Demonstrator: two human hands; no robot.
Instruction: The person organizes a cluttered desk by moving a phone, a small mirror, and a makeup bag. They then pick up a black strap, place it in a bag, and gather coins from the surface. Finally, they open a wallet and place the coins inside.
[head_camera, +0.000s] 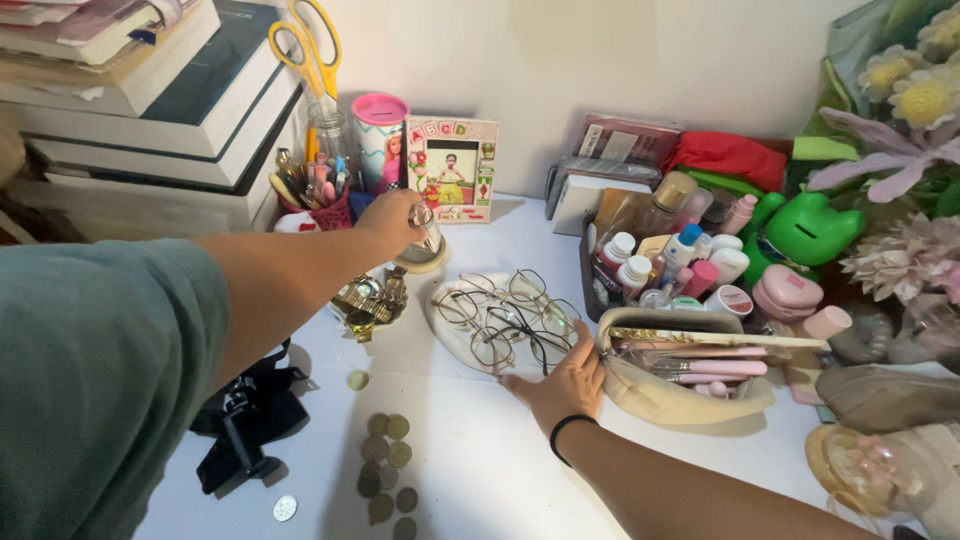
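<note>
Left hand (392, 222): fingers closed around a small glass jar (425, 238), gold watches (368, 298) just below them. Right hand (562, 385): fingers spread flat on the white table (470, 450), touching the beige pouch (680, 390), eyeglasses (510, 318) just beyond the fingertips.

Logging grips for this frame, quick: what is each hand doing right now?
Left hand: closed around a small clear glass jar.
Right hand: open, flat on the white table, touching the cream pouch, holding nothing.
</note>
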